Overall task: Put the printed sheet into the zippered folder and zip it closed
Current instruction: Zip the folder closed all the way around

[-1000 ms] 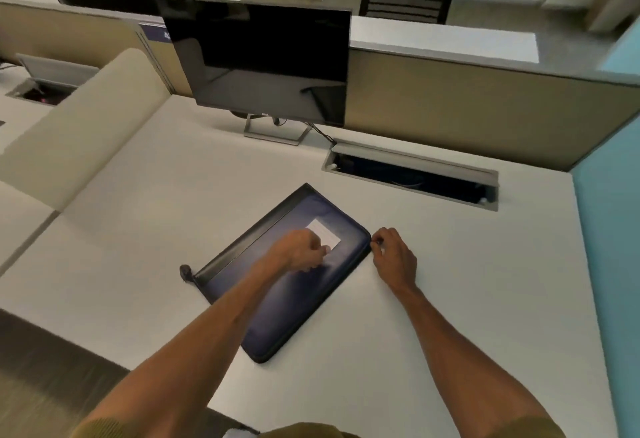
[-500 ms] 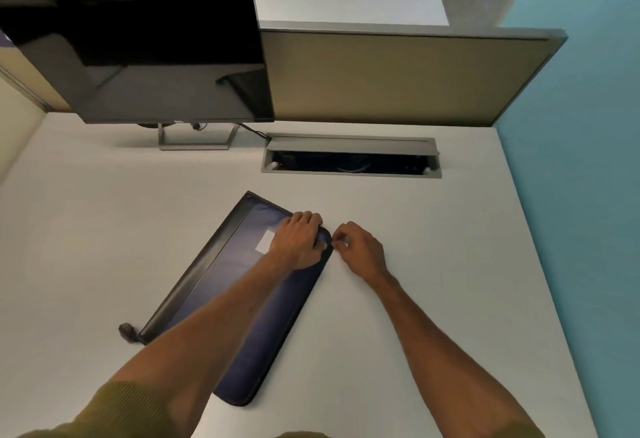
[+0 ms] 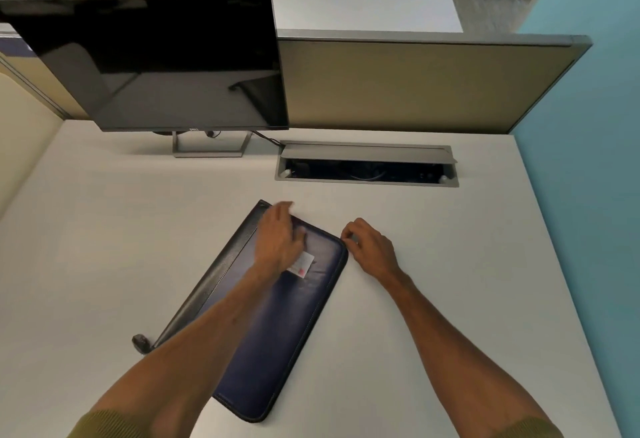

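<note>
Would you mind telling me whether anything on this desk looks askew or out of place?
Only minor things: the zippered folder lies diagonally across the desk rather than square to its edge, and the cable hatch behind it stands open. Nothing looks spilled or damaged.

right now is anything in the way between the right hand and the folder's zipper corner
Nothing visible is. The right hand sits at the far right corner of the folder, fingertips pinched at its edge; whether they hold the zipper pull is too small to tell. The left hand rests flat on the folder, clear of that corner.
</note>
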Action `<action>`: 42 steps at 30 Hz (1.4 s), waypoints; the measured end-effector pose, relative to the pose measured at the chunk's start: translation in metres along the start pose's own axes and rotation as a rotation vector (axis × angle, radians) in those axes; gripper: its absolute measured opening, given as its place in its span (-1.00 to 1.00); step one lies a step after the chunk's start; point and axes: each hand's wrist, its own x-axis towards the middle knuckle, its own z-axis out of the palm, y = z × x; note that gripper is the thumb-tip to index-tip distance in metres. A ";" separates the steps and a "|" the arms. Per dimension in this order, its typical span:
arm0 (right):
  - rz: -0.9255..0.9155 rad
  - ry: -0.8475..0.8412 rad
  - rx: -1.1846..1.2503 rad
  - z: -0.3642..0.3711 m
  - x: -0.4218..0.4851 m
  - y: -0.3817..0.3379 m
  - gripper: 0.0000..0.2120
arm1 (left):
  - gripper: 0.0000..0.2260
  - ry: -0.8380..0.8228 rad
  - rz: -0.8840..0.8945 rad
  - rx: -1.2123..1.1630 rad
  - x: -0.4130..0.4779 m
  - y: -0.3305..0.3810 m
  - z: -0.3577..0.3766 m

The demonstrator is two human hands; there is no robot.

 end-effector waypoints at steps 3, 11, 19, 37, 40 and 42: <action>-0.030 -0.037 -0.020 -0.003 0.005 0.000 -0.89 | -0.32 0.007 -0.244 -0.087 0.007 -0.034 -0.016; -0.246 -0.204 -0.155 -0.012 0.038 0.000 -0.79 | -0.55 -0.144 -0.148 0.007 0.030 -0.061 -0.030; -0.267 -0.271 -0.167 -0.011 0.054 -0.002 -0.79 | -0.79 -0.197 -0.169 -0.088 0.051 -0.067 -0.038; 0.481 0.066 0.330 0.021 0.012 -0.017 -0.90 | -0.66 -0.411 0.183 0.294 0.044 0.070 0.013; 0.556 0.108 0.355 0.036 0.001 -0.022 -0.87 | -0.62 -0.418 0.132 0.356 0.049 0.080 0.018; 0.606 0.137 0.397 0.041 -0.002 -0.026 -0.85 | -0.61 -0.433 0.102 0.353 0.053 0.083 0.018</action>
